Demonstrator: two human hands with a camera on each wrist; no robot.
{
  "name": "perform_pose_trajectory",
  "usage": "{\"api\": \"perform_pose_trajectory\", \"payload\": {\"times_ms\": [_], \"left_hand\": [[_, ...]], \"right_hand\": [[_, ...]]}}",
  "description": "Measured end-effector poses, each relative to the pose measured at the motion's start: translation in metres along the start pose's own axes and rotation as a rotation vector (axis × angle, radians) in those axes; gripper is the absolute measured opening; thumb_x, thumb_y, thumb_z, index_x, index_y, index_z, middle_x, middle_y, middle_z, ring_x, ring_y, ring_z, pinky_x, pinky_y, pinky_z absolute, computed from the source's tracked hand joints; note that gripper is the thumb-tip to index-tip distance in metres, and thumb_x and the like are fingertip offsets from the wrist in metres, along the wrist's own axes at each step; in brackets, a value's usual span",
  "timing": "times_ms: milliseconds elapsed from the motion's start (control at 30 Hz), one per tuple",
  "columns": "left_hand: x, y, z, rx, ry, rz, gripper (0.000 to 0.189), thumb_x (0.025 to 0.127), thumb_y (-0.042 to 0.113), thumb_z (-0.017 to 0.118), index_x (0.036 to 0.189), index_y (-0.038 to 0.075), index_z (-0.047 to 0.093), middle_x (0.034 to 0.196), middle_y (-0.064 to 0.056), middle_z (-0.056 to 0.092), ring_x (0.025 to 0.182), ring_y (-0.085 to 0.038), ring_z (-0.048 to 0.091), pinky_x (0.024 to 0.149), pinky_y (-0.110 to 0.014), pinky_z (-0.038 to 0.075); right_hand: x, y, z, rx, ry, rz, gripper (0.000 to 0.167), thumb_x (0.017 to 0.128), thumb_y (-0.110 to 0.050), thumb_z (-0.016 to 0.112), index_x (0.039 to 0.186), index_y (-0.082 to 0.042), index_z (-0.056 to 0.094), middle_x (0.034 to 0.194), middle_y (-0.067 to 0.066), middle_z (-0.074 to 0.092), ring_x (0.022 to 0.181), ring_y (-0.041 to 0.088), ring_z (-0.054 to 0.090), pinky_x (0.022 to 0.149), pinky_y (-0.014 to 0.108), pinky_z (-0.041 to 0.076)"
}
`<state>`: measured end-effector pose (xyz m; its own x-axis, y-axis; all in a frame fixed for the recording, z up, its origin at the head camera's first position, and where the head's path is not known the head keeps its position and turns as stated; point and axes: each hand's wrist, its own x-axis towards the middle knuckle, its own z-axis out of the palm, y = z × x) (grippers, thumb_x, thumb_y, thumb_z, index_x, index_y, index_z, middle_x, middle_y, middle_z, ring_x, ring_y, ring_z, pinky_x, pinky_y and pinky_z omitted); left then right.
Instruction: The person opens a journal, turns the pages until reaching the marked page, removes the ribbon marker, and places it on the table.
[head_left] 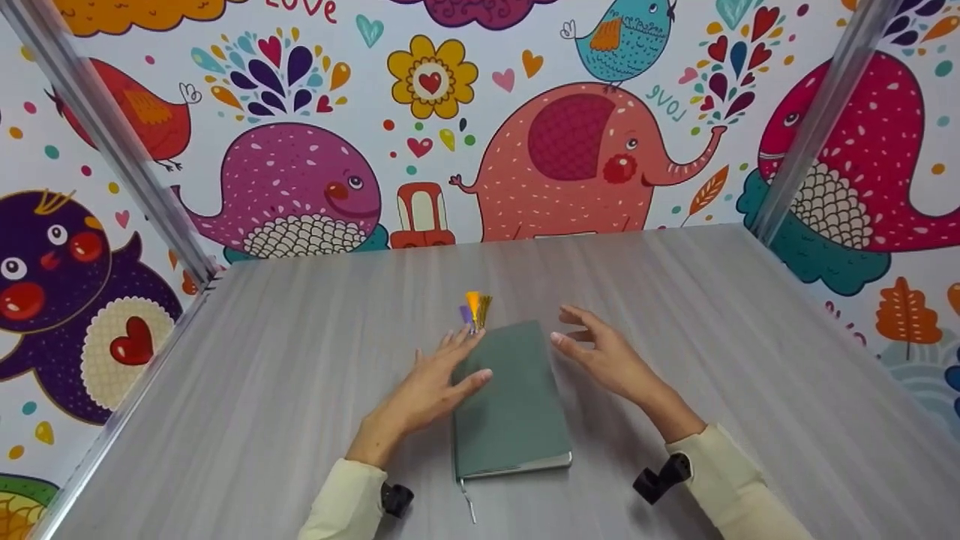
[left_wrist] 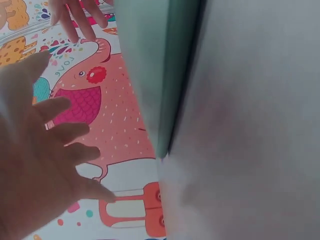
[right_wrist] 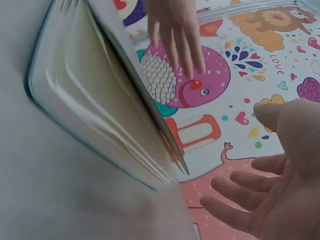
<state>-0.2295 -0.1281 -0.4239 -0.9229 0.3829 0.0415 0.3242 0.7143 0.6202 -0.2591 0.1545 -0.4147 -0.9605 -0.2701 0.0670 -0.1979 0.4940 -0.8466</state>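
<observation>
A green hardcover notebook (head_left: 517, 405) lies on the table, its cover nearly closed. Its spine (left_wrist: 162, 75) faces the left wrist camera. Slightly parted pages (right_wrist: 95, 90) show in the right wrist view. Over the notebook's left edge my left hand (head_left: 427, 386) hovers with fingers spread, holding nothing. To the right of the notebook is my right hand (head_left: 607, 356), apart from it, fingers extended and loosely bent. Yellow, purple and gold tassels (head_left: 474, 306) lie just beyond the notebook's far edge, close to the left fingertips. A thin pale ribbon (head_left: 468, 501) hangs out at the near left corner.
The grey wood-grain table (head_left: 300, 360) extends around the notebook on all sides. A wall with printed cartoon animals (head_left: 570, 165) stands behind it. Metal posts (head_left: 127, 150) rise at the back corners. Dark wrist mounts (head_left: 661, 478) sit on both sleeves.
</observation>
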Motion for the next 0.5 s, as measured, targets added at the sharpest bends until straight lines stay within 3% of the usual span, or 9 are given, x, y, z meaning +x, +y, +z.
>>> {"api": "perform_pose_trajectory", "payload": {"times_ms": [267,500], "left_hand": [[0.003,0.003,0.013,-0.042,-0.067,-0.002,0.069,0.1,0.052,0.052,0.159,0.021,0.031,0.168,-0.012,0.02,0.156,-0.039,0.015,0.121,-0.07,0.012],[0.003,0.009,0.022,-0.048,-0.134,-0.005,0.07,0.1,0.05,0.055,0.158,0.019,0.032,0.168,-0.013,0.019,0.157,-0.037,0.014,0.123,-0.066,0.012]], "right_hand": [[-0.001,0.0,0.007,0.145,-0.023,0.126,0.064,0.099,-0.036,0.063,0.151,-0.008,0.041,0.149,0.018,0.051,0.128,0.033,0.059,0.099,0.046,0.055],[-0.002,0.002,0.016,0.271,-0.049,0.229,0.064,0.099,-0.031,0.064,0.15,0.0,0.041,0.143,0.022,0.055,0.123,0.033,0.062,0.093,0.043,0.059]]}}
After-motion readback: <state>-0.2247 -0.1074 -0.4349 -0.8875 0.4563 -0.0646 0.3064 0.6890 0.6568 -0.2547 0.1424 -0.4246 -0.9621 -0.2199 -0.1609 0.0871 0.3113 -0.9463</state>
